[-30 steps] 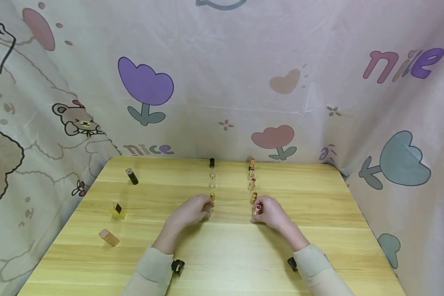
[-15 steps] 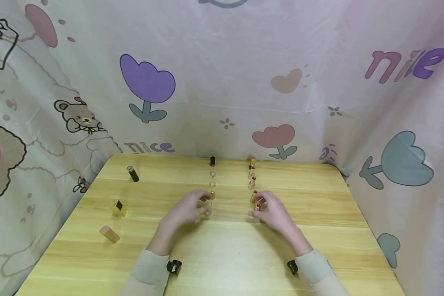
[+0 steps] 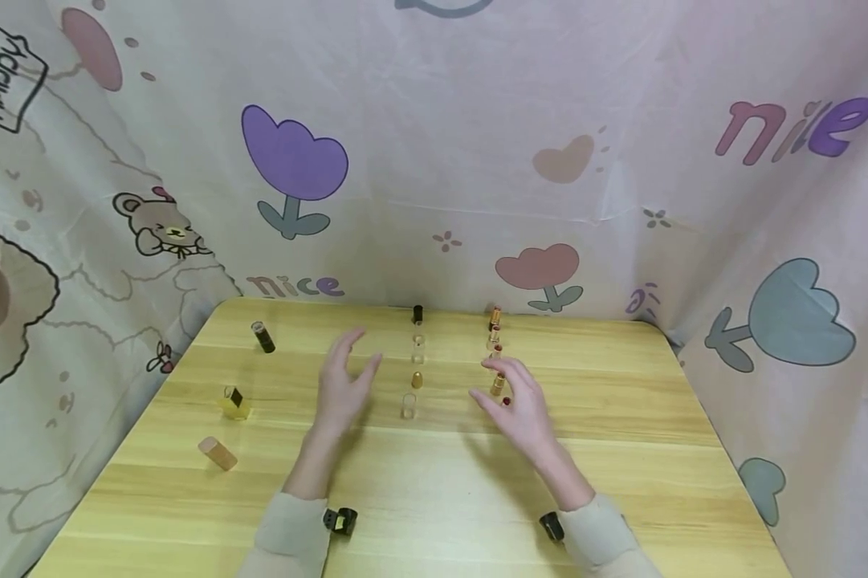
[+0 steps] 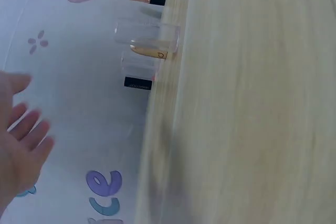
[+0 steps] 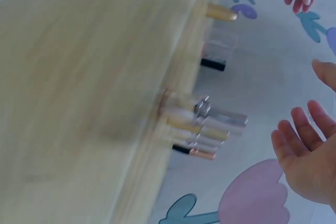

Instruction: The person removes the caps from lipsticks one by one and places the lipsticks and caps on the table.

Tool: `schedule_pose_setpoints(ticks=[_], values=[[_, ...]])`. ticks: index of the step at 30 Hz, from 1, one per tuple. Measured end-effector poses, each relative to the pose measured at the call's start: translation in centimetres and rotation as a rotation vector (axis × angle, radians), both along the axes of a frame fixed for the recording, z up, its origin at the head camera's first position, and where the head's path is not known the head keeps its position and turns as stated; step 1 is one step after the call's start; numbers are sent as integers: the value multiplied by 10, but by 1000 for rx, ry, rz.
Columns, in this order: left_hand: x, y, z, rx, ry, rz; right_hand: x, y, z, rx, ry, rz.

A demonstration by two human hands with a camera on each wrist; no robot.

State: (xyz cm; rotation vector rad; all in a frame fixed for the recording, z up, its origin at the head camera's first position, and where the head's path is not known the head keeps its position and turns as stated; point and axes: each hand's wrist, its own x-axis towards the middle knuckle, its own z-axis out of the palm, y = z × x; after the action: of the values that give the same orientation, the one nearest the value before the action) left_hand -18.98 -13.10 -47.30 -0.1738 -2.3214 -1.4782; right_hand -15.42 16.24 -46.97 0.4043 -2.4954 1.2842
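My left hand [image 3: 338,393] is raised to the left of a column of upright lipstick caps, fingers spread, holding nothing. The nearest is a clear cap [image 3: 409,406]; behind it stand a gold cap [image 3: 417,380], clear caps [image 3: 418,351] and a black cap [image 3: 417,314]. Over the near end of a column of uncapped lipsticks hovers my right hand [image 3: 523,409], fingers and thumb apart. It partly hides the nearest red-tipped lipstick [image 3: 507,401]; a gold lipstick [image 3: 499,384] shows between thumb and fingers. In the right wrist view, the lipsticks [image 5: 226,118] stand clustered beyond the fingers.
Along the left of the wooden table [image 3: 434,498] stand a dark tube [image 3: 263,337], a yellow bottle with a dark top [image 3: 236,404] and a peach-coloured stick [image 3: 218,453]. A printed curtain [image 3: 434,144] closes off the back and sides.
Both hands have let go: the left of the nearest clear cap, the right of the nearest lipstick. My left hand has moved left and away; the right has lifted with fingers spreading.
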Motion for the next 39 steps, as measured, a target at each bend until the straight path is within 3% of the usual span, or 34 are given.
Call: schedule_pose_setpoints(ticks=[7,11,15,20,27,30,34,39], values=[[-23,-19,-3,251,34,375,-3,-21,8,-16,-7,44],[-37,-37,-5,370,53,530,-8,-32,9,15,-46,59],[-49,-56,-8,473,47,627,-16,-42,7,56,-49,84],[-62,-77,-11,546,-36,672,-21,-49,3,71,-16,130],[-79,-96,-7,583,-254,628,-18,-53,1,114,-31,137],[-87,-101,-5,586,-310,633,-17,-55,1,128,-40,144],[-95,-105,-7,601,-306,664,-18,-58,3,145,-66,145],[-101,-108,-14,678,-227,687,-22,-63,6,154,-73,151]])
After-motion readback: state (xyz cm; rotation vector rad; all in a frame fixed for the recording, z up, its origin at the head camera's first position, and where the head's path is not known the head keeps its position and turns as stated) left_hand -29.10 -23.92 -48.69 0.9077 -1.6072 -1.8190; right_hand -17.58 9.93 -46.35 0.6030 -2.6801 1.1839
